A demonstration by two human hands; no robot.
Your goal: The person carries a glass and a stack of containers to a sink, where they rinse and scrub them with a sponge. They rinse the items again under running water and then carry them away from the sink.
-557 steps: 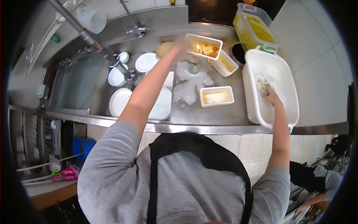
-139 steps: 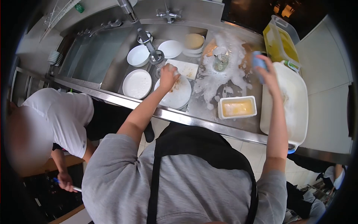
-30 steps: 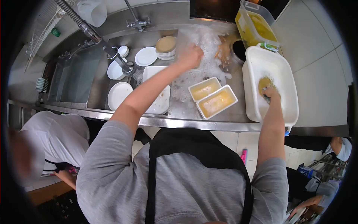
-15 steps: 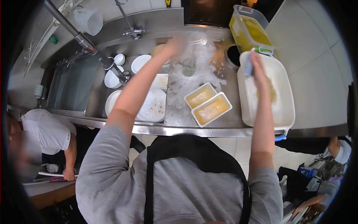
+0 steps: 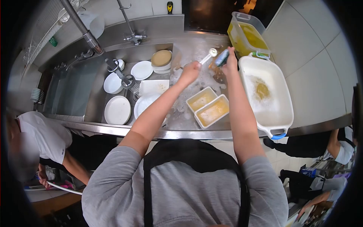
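Note:
My left hand is closed around the handle of a white ladle or spoon over the soapy steel counter. Close to its round end, my right hand grips a blue and dark green sponge. Below my hands, two white rectangular containers with yellowish contents stand against each other. Right of my right forearm is a large white tub with a yellowish, foamy patch inside.
A clear bin with yellow liquid stands behind the tub. The left sink holds white plates, bowls and a plate stack beneath a spray faucet. A person stands at the left; other people are at the right.
My left hand has moved right and down, and the white utensil now shows clearly in it. My right hand has moved left with the sponge, away from the tub. The left person's arms have shifted.

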